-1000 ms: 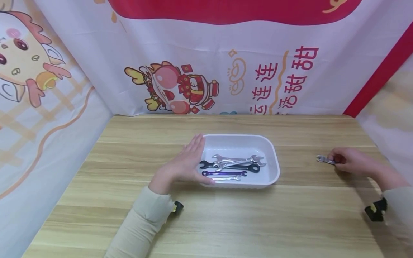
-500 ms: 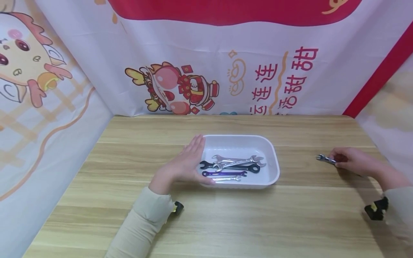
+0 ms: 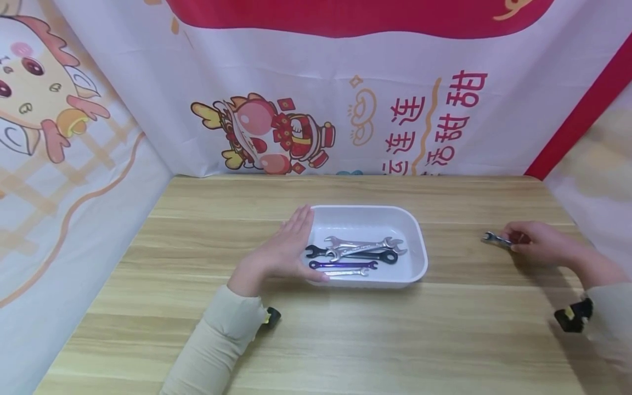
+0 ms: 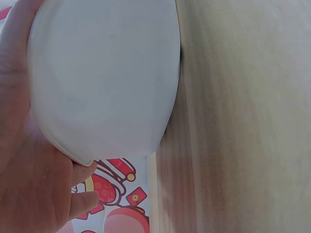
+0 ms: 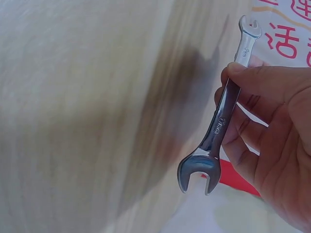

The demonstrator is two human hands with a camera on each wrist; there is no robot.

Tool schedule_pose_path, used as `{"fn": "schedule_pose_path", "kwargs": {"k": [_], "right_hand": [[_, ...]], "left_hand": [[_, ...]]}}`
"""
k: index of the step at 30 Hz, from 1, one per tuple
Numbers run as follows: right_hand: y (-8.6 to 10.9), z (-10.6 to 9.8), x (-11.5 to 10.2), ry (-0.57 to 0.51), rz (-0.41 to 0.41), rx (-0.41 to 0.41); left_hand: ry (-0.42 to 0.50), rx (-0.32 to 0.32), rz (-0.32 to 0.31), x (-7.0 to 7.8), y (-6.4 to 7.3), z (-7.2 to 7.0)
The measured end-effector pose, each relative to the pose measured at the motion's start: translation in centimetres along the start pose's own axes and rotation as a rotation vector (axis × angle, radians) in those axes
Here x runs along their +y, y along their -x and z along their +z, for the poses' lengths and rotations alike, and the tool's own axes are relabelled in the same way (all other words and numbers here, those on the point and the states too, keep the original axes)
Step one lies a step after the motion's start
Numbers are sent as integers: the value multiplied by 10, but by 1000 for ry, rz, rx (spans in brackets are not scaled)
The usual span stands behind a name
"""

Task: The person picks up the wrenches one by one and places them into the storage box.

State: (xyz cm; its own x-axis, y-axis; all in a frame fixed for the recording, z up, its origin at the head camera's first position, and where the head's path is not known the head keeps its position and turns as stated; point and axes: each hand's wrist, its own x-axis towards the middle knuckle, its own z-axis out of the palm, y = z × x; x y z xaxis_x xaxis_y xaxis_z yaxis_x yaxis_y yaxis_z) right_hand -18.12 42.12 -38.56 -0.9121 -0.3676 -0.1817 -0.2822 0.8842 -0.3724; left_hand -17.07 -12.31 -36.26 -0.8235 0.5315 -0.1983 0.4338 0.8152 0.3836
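Observation:
My right hand pinches a small silver double open-end wrench between thumb and fingers, over the right side of the table. In the right wrist view its larger jaw points down and its smaller one up, with size markings on the shank. My left hand lies with straight fingers against the left end of a white plastic tub, the thumb along the near rim. Inside the tub lie several wrenches: silver ones, a black one, a purple one and a small silver one.
The tub stands near the middle of a wood-grain table. A printed cloth backdrop rises behind the table's far edge, with more cloth at both sides. Dark wrist cameras sit below both wrists.
My right hand has risen slightly with the wrench, whose free end has shifted a little to the left and up. The left hand and the tub have stayed put.

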Motion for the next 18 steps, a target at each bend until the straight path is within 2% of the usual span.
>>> {"fn": "schedule_pose_path", "kwargs": {"k": [7,12,18], "right_hand": [[-2,-6,-9,10,-41,30],[-2,-9,-15,34,-93,87],[-4,-12,-24,53,-196,162]], "left_hand": [[6,1,-2,0,0,0],[9,4,1,-1,0,0],[9,4,5,0,0,-1]]}}
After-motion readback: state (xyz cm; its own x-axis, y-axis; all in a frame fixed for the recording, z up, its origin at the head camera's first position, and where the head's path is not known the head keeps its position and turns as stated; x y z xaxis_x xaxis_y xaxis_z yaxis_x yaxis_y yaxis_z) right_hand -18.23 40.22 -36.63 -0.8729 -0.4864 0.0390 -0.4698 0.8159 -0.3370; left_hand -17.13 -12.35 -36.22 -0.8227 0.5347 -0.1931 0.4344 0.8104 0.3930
